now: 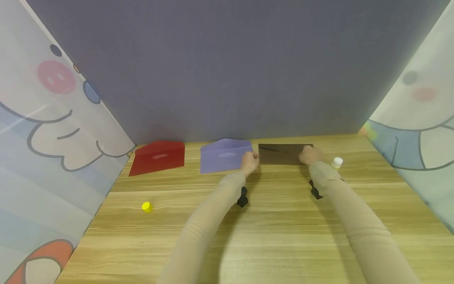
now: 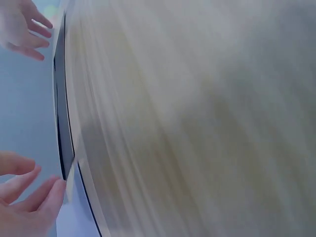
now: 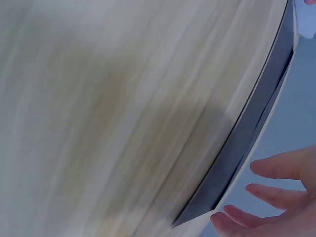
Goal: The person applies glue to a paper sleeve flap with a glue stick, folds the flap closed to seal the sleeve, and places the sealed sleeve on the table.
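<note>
Left hand (image 1: pixel 250 162) and right hand (image 1: pixel 311 156) have fingers loosely parted, gripping nothing — contact unclear; leftmost lies a red envelope (image 1: pixel 157 158), a yellow cap (image 1: pixel 147 207) nearer, then a lilac envelope (image 1: pixel 226 156), a brown envelope (image 1: pixel 280 156) between the hands — and a white-topped container (image 1: pixel 337 162) beside the right hand

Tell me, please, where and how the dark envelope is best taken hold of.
I'd probably pinch the dark envelope at its right short edge, with the right hand coming from that side: it lies flat and thin, its far edge is close to the back wall, and its left end is near the purple envelope.
</note>
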Demonstrator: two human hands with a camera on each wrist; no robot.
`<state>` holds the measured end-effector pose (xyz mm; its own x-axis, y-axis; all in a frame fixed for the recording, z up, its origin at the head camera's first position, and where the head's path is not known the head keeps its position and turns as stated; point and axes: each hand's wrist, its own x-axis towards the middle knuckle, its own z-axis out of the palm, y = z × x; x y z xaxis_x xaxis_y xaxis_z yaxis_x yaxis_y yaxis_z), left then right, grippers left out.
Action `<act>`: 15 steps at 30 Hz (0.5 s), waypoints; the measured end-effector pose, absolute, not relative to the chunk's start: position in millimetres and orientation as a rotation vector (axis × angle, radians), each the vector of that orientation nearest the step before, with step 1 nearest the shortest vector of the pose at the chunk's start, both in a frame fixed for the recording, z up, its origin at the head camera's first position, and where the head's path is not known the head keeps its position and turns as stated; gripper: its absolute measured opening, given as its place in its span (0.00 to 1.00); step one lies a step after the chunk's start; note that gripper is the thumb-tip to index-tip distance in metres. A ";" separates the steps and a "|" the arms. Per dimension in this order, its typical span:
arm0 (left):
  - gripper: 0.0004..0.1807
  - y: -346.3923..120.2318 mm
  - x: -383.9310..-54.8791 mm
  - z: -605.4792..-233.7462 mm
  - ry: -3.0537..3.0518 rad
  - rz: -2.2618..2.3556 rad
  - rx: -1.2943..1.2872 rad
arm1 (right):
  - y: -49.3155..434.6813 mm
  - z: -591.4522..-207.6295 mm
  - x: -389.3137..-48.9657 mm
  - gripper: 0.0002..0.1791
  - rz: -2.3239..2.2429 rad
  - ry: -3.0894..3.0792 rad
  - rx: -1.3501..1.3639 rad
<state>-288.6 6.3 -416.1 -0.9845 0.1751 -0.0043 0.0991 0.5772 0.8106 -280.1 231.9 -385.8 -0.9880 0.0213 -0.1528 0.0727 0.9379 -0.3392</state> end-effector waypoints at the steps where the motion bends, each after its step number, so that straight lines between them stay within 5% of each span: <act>1: 0.12 2.3 -305.1 -436.7 2.726 1.424 0.261 | 227.9 -386.6 -281.5 0.18 -0.551 2.951 0.088; 15: 0.13 -61.8 -298.0 -403.0 2.783 1.424 0.006 | 179.6 -396.2 -295.8 0.25 -0.918 2.897 -0.162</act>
<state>-298.0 -61.8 -403.0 -0.9999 0.0107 -0.0121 -0.0036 0.5848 0.8112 -295.8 179.6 -396.2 -0.9895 -0.1305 -0.0618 -0.0711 0.8129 -0.5781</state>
